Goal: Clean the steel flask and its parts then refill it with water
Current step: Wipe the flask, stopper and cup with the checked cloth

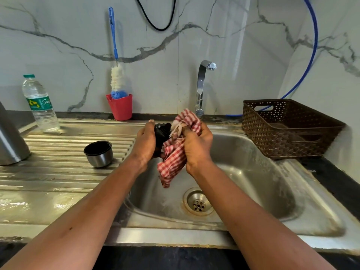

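Both hands up over the sink, dead centre of the scene. L hand has the black stopper: fingers curled round it, thumb up top, wrist cocked so the piece faces 3 o'clock, twd the other hand. R hand grips the red-check cloth, fingers bunched tight on a wad of it, and that wad is pushed against the stopper. The loose end hangs at 6 o'clock, above the drain. Wiping or drying the stopper, I'd say, and doing it over the basin so drips land there, not on the counter.

Forearms come in from 5 and 7 o'clock and meet in a V. Wrists are bent inward, palms approx facing each other.

Rest of the kit now. Flask stands upright at 9 o'clock on the drainboard, half cut off by the edge of view; can't see its mouth. Cup sits mouth-up on the ribs, 8 o'clock from the hands, near but apart from them. Prob. set there to drain.

Bottle at 10 o'clock, capped, water inside: likely the refill supply. Brush stands head-down in the red pot at 11, in easy reach. Tap at 12, no stream visible. Basket at 2, beside the sink rim.

Refill not yet begun, by my read.
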